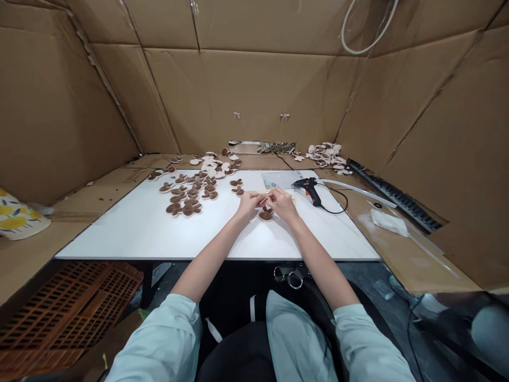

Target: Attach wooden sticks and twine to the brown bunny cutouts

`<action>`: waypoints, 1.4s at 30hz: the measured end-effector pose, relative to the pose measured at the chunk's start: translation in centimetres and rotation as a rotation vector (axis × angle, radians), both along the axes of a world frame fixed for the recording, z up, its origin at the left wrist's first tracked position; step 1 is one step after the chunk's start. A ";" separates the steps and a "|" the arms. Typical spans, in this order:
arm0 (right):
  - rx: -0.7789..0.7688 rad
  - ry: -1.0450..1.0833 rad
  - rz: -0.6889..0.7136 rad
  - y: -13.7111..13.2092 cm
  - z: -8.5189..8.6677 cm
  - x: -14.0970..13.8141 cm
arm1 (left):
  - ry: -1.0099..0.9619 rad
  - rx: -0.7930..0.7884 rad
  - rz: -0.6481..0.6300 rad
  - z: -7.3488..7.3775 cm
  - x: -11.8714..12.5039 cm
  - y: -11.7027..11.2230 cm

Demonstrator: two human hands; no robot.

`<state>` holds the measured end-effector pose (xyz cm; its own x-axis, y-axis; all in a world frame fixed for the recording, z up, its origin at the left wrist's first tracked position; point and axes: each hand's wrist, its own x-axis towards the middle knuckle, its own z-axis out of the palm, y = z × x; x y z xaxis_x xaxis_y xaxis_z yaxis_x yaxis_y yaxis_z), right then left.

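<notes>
Brown lobed cutout (266, 215), just below left fingers (255, 198), right fingers (273, 196)

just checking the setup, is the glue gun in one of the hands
No, the hot glue gun lies on the white table, to the right of the left hand and right hand.

Brown-and-cream cutout (265, 215), lying flat, partly hidden

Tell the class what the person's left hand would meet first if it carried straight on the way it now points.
The left hand points right, so it would first meet the small pale piece pinched at its fingertips, then the fingers of the right hand. The piece is too small to identify, and depth is hard to judge here.
</notes>
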<state>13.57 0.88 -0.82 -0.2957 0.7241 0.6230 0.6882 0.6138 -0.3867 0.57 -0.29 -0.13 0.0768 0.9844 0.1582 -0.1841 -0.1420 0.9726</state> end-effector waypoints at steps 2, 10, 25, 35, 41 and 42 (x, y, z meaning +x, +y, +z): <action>0.008 0.031 -0.024 0.0 0.0 -0.2 | 0.011 0.047 0.025 0.2 0.1 -0.2; 0.050 0.133 -0.124 -0.3 -0.2 -1.1 | 0.126 0.153 0.140 -0.1 0.0 0.2; -0.252 0.474 0.056 0.5 0.2 0.3 | 0.482 0.421 0.191 -0.1 -0.3 -0.2; -0.272 0.522 0.127 0.6 -0.1 0.1 | 0.791 0.641 0.303 -0.6 -0.3 0.0; -0.306 0.606 0.098 0.0 0.4 -0.4 | 0.798 0.663 0.333 -0.7 -0.2 0.0; -0.321 0.627 0.093 0.0 0.5 -0.4 | 0.795 0.658 0.330 -0.6 -0.2 0.0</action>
